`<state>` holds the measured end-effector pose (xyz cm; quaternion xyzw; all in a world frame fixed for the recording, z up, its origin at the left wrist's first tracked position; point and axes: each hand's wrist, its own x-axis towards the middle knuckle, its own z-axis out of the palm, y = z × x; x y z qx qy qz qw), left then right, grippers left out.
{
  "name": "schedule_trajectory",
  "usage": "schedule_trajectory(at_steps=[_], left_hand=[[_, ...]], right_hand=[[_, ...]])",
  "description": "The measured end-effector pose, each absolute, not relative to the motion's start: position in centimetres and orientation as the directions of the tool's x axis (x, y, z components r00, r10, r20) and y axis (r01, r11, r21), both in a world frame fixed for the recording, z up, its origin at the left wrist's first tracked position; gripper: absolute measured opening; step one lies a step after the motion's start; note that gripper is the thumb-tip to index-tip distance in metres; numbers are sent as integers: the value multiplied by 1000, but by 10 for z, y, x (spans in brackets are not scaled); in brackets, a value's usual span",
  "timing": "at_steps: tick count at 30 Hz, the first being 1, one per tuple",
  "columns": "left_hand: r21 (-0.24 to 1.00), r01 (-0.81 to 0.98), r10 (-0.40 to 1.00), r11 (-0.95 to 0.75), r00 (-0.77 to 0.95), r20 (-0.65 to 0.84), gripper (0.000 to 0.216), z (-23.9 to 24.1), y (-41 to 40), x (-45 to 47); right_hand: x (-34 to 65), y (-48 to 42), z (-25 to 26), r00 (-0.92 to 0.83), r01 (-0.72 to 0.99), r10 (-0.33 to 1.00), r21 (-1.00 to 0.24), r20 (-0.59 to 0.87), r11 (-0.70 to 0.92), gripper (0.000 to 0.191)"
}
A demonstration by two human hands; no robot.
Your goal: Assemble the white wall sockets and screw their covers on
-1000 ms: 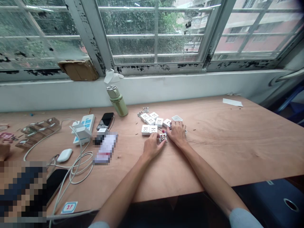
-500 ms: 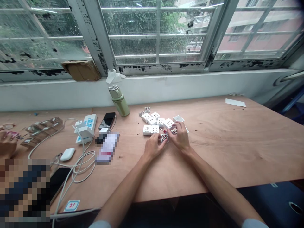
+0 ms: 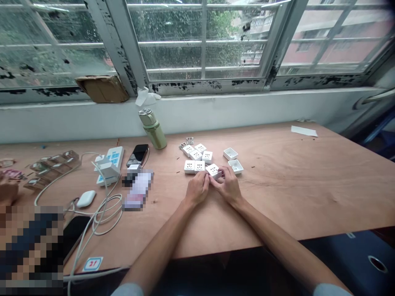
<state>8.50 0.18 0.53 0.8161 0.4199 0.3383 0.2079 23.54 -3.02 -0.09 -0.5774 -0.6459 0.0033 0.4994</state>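
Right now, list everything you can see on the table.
wall socket modules: seven, white, six on the table, one between the hands
open square casings: two, white, right of the modules
power strip: one, white with blue labels, left
smartphones: two, black, left
earbud case: one, white, left
flask: one, pale green, by the windowsill
left hand: one, gripping the held module
right hand: one, gripping the held module

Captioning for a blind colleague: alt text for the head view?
Left hand and right hand hold a white square plastic socket module above a light brown plywood table, beside matching modules and two open white shells.
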Motion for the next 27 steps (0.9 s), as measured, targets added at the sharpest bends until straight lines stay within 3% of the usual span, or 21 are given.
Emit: schedule_trajectory(at_steps=[8,27], left_hand=[[642,546,842,-537,388,374,28,6,1,85],[608,635,877,-477,300,376,26,3,3,83]], right_hand=[[231,-33,-1,155,675,813,-661,562,328,23],[231,-31,-6,82,678,841,-648,535,347,14]])
